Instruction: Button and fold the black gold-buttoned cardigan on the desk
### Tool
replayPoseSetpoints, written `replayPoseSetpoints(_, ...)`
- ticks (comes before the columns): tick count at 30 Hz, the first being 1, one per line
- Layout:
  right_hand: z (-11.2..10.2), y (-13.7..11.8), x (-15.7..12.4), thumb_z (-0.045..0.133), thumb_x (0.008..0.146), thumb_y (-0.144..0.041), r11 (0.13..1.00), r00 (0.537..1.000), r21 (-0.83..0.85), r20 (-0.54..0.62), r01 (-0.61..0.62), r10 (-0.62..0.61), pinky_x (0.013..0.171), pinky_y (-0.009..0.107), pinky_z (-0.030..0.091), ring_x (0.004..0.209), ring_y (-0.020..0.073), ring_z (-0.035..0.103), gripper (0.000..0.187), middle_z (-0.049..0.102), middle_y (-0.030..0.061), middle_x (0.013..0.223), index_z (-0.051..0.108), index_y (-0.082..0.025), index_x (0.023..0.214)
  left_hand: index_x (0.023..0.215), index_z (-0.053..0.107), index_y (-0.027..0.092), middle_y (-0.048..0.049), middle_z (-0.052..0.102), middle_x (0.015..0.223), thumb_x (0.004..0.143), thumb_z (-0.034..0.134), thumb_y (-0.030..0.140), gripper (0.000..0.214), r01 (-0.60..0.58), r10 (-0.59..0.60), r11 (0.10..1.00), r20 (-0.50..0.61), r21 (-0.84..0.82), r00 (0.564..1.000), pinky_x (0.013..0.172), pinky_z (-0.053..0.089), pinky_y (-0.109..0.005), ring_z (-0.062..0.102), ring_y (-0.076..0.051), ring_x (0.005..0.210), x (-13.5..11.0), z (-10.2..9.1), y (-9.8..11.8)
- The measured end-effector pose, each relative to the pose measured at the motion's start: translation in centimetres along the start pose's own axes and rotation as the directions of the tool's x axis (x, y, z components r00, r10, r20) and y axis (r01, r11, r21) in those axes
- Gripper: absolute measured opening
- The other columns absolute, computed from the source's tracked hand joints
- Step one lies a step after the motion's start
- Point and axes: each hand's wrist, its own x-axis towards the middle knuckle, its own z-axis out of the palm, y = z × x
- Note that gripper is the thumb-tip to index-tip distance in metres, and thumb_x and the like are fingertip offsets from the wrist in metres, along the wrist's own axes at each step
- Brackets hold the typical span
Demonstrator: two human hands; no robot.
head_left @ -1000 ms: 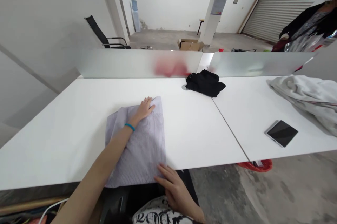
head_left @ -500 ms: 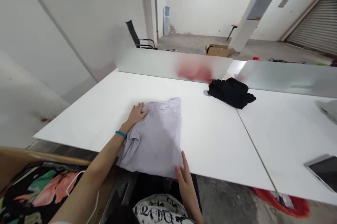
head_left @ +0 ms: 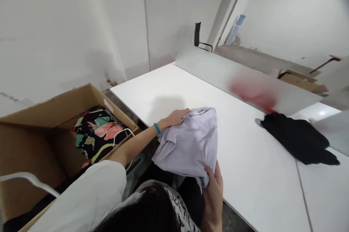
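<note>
A folded lilac striped shirt (head_left: 189, 146) is held between my two hands at the near edge of the white table. My left hand (head_left: 177, 117), with a blue band on the wrist, grips its far left corner, the fingers closed on the cloth. At the near right corner my right hand (head_left: 214, 184) pinches the shirt, thumb on top and the other fingers partly hidden behind it. The near part of the shirt hangs past the table edge above my lap.
Left of me stands an open cardboard box (head_left: 72, 97) with floral black clothing (head_left: 102, 130) inside. A black garment (head_left: 297, 137) lies on the white table (head_left: 251, 177) at the right, by a frosted divider (head_left: 212, 68). A chair (head_left: 197, 36) stands beyond.
My view has swung left, bringing the box into fuller sight. Both hands, flat on or beside the shirt before, now grip it, and its near part is lifted off the table.
</note>
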Motion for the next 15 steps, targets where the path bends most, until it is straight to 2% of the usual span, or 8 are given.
replayPoseSetpoints(3,1.7,-2.0,0.9,0.056,0.076,-0.033,0.999,0.995,0.000,0.097,0.036,-0.036,0.103,0.035,0.038,0.125,0.0230,0.046,0.062,0.050,0.0063,0.136,0.045,-0.021,0.136,0.119,0.045,0.018,-0.0092,0.064,0.111,0.081,0.041,0.018,0.039,0.033,-0.029,0.998,-0.089,0.049,0.996,0.086,0.044,-0.034,0.061,-0.024,0.098,-1.9,-3.3,-0.7)
replayPoseSetpoints(5,3.9,-3.6,1.7,0.055,0.077,-0.032,0.995,0.978,-0.021,0.186,0.100,-0.095,0.106,0.036,0.035,0.127,0.0227,0.043,0.061,0.046,0.0058,0.140,0.045,-0.021,0.136,0.117,0.046,0.018,-0.0085,0.064,0.109,0.079,0.041,0.016,0.039,0.084,-0.067,0.993,-0.198,0.078,0.978,0.087,0.043,-0.033,0.060,-0.023,0.099,-3.8,-6.7,-1.8)
replayPoseSetpoints(7,7.0,-5.3,2.5,0.052,0.080,-0.032,0.981,0.931,-0.030,0.321,0.191,-0.171,0.106,0.038,0.035,0.127,0.0223,0.043,0.060,0.043,0.0054,0.142,0.043,-0.021,0.138,0.113,0.048,0.016,-0.0075,0.064,0.107,0.078,0.043,0.016,0.035,0.176,-0.137,0.980,-0.328,0.093,0.935,0.086,0.043,-0.031,0.059,-0.022,0.099,-6.6,-10.7,-3.1)
replayPoseSetpoints(9,10.8,-6.8,3.3,0.047,0.083,-0.030,0.959,0.842,-0.016,0.484,0.283,-0.240,0.106,0.039,0.035,0.127,0.0216,0.042,0.059,0.041,0.0045,0.143,0.039,-0.021,0.140,0.111,0.049,0.015,-0.0060,0.063,0.105,0.080,0.043,0.017,0.032,0.313,-0.234,0.944,-0.447,0.109,0.863,0.087,0.043,-0.030,0.058,-0.021,0.098,-10.5,-15.0,-4.3)
replayPoseSetpoints(12,17.8,-8.3,3.9,0.042,0.084,-0.026,0.928,0.663,0.034,0.691,0.371,-0.290,0.108,0.040,0.032,0.129,0.0202,0.040,0.059,0.040,0.0034,0.144,0.035,-0.019,0.142,0.114,0.046,0.013,-0.0034,0.061,0.106,0.082,0.043,0.018,0.033,0.571,-0.387,0.810,-0.609,0.134,0.692,0.087,0.043,-0.030,0.055,-0.018,0.096,-17.7,-20.7,-5.8)
replayPoseSetpoints(15,25.4,-8.0,3.4,0.039,0.083,-0.020,0.880,0.455,0.076,0.833,0.470,-0.315,0.112,0.040,0.025,0.133,0.0186,0.034,0.060,0.036,0.0020,0.147,0.032,-0.018,0.142,0.114,0.044,0.017,-0.0007,0.059,0.103,0.084,0.045,0.023,0.030,0.733,-0.429,0.672,-0.751,0.106,0.502,0.085,0.045,-0.034,0.055,-0.020,0.095,-25.2,-24.0,-7.3)
